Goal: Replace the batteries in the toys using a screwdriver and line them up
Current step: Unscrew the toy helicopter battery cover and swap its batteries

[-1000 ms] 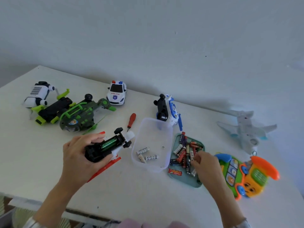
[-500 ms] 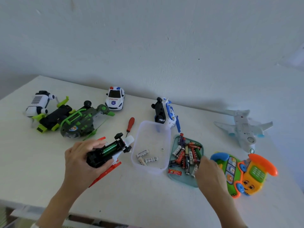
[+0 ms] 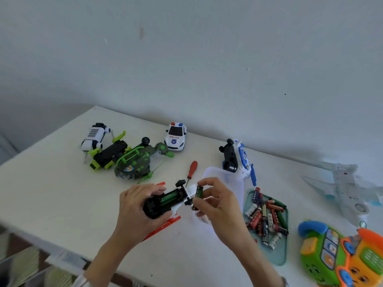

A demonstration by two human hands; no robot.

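My right hand has come across from the teal battery tray, where it was picking a moment ago, and now pinches a green battery upright between thumb and fingertips, just beside the nose of the toy in my other hand. My left hand grips that toy, a black-bellied toy vehicle turned underside up, fingers curled round its rear, its compartment open with one green cell already seated. In the head view, the only view here, the red screwdriver lies on the white table just beyond the toy, untouched. The clear tub sits partly hidden behind my right hand. Other toys wait along the back: a police car, a green helicopter, a blue-and-white helicopter, a white plane and a toy phone. The battery looks small, rigid and smooth, likely to slip or roll, so I judge a firm pinch at mid-length is best. The toy seems light hollow plastic with thin red blades; hold the body, not the blades.
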